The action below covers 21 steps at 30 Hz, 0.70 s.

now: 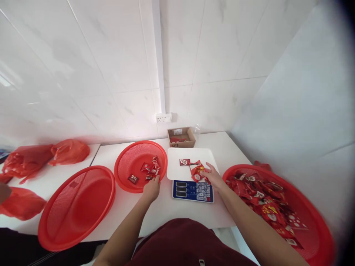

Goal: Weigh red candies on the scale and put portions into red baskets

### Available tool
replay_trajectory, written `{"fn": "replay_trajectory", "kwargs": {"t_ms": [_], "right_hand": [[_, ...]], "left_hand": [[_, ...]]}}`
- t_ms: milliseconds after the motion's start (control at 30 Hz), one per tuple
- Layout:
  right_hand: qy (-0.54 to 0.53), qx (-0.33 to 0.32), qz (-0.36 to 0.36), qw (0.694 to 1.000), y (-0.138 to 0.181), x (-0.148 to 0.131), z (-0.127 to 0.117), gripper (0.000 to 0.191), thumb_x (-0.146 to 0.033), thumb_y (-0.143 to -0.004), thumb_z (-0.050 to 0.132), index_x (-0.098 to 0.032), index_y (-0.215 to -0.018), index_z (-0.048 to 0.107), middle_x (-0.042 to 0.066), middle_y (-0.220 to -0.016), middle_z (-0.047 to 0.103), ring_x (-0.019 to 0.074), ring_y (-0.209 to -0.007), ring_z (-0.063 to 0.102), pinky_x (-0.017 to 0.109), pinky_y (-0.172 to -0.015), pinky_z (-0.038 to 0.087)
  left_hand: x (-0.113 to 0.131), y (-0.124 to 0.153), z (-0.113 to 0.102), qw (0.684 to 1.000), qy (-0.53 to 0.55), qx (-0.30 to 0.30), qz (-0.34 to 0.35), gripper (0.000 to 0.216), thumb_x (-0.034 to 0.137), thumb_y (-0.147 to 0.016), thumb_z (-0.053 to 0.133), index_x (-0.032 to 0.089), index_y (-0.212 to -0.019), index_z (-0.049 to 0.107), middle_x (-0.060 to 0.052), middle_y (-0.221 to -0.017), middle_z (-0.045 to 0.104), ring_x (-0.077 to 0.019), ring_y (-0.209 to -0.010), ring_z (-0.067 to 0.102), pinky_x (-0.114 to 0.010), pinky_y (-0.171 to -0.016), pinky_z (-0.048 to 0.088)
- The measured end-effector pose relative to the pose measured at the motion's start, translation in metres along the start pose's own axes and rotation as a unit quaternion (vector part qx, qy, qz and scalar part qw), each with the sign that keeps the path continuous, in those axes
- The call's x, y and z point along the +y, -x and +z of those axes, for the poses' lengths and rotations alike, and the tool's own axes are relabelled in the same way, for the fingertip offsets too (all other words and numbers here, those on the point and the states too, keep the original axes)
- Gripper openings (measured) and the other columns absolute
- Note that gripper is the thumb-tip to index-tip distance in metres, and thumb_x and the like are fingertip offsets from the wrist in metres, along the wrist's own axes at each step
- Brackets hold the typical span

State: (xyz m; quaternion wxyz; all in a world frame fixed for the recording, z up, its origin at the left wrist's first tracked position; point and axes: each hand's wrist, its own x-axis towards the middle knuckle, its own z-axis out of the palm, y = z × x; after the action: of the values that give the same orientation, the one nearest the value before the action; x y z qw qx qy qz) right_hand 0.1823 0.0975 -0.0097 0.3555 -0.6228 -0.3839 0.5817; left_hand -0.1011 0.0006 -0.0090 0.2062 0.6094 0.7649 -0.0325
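My left hand [152, 188] is closed at the near rim of the middle red plastic basket [121, 153], its fingertips over the inner side. Several small red snack packets [146, 167] lie inside that basket, close to my fingers. My right hand [215, 176] is over the white pan of a digital scale [173, 153], with its fingers around a red and gold packet [196, 173]. Another red packet [184, 162] lies flat on the pan, to the left. The scale's blue keypad [192, 191] faces me, partly under the pan.
A large red basket [318, 229] full of packets is at the right. Another red basket [77, 199] stands at the left, near red plastic bags [70, 151] and a person's dark clothing [22, 247]. Behind the scale sits a cardboard box [181, 137], below a wall socket [163, 118].
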Motion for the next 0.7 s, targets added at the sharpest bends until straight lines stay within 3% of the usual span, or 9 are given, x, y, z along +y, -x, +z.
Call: {"fn": "replay_trajectory", "kwargs": {"t_ms": [200,267,367,433,500,600,700], "right_hand": [[-0.104,-0.067,0.003,0.992,0.007,-0.017,0.018,0.06,-0.044,-0.075,0.069,-0.025,-0.128,0.048,0.001,-0.08,0.07,0.0159,-0.069,0.066,0.027,-0.061,0.056],[-0.092,-0.081,-0.016,0.992,0.007,-0.021,0.023,0.065,-0.05,-0.076,0.066,-0.027,-0.133,0.044,0.001,-0.083,0.07,0.0165,-0.074,0.067,0.028,-0.064,0.057],[-0.024,-0.042,-0.048,0.998,0.002,-0.017,0.018,0.068,-0.053,-0.074,0.066,-0.028,-0.133,0.045,0.007,-0.115,0.067,0.0195,-0.097,0.066,0.03,-0.076,0.056],[0.037,0.002,-0.073,0.997,0.0,-0.006,0.005,0.064,-0.053,-0.073,0.065,-0.026,-0.13,0.05,0.011,-0.132,0.058,0.0218,-0.108,0.063,0.031,-0.083,0.054],[0.098,0.054,-0.104,0.988,0.001,0.008,-0.018,0.06,-0.051,-0.074,0.06,-0.022,-0.126,0.053,0.013,-0.134,0.056,0.0238,-0.108,0.062,0.036,-0.088,0.052],[0.211,0.165,-0.169,0.948,0.009,0.036,-0.064,0.046,-0.045,-0.074,0.054,-0.018,-0.111,0.061,0.014,-0.117,0.066,0.0258,-0.102,0.063,0.041,-0.094,0.048],[0.322,0.234,-0.149,0.905,0.02,0.069,-0.117,0.035,-0.04,-0.072,0.049,-0.017,-0.095,0.063,0.016,-0.104,0.068,0.0289,-0.099,0.063,0.045,-0.092,0.047]], "left_hand": [[-0.002,-0.001,0.003,1.0,-0.013,0.007,0.003,0.046,0.027,-0.097,0.031,0.015,-0.141,0.04,-0.015,-0.128,0.058,-0.028,-0.107,0.062,-0.038,-0.08,0.051],[-0.003,-0.001,0.003,1.0,-0.019,0.007,0.005,0.046,0.027,-0.097,0.031,0.016,-0.142,0.04,-0.015,-0.129,0.057,-0.0274,-0.108,0.061,-0.037,-0.081,0.051],[-0.003,-0.002,0.004,1.0,-0.026,0.006,0.006,0.046,0.028,-0.098,0.031,0.017,-0.142,0.04,-0.015,-0.129,0.057,-0.0262,-0.108,0.061,-0.035,-0.08,0.051],[-0.004,-0.002,0.005,1.0,-0.029,0.005,0.007,0.046,0.029,-0.098,0.03,0.017,-0.142,0.039,-0.016,-0.128,0.058,-0.0257,-0.107,0.061,-0.035,-0.08,0.051],[-0.004,-0.003,0.006,0.999,-0.031,0.001,0.009,0.045,0.029,-0.099,0.031,0.018,-0.142,0.039,-0.016,-0.127,0.058,-0.0253,-0.107,0.061,-0.035,-0.08,0.051],[-0.006,-0.003,0.006,0.999,-0.039,-0.001,0.016,0.045,0.03,-0.099,0.032,0.019,-0.141,0.039,-0.016,-0.126,0.058,-0.0246,-0.107,0.061,-0.034,-0.079,0.05],[-0.006,-0.004,0.006,0.999,-0.043,-0.005,0.018,0.044,0.03,-0.098,0.033,0.019,-0.141,0.039,-0.016,-0.125,0.058,-0.0246,-0.107,0.061,-0.033,-0.078,0.05]]}}
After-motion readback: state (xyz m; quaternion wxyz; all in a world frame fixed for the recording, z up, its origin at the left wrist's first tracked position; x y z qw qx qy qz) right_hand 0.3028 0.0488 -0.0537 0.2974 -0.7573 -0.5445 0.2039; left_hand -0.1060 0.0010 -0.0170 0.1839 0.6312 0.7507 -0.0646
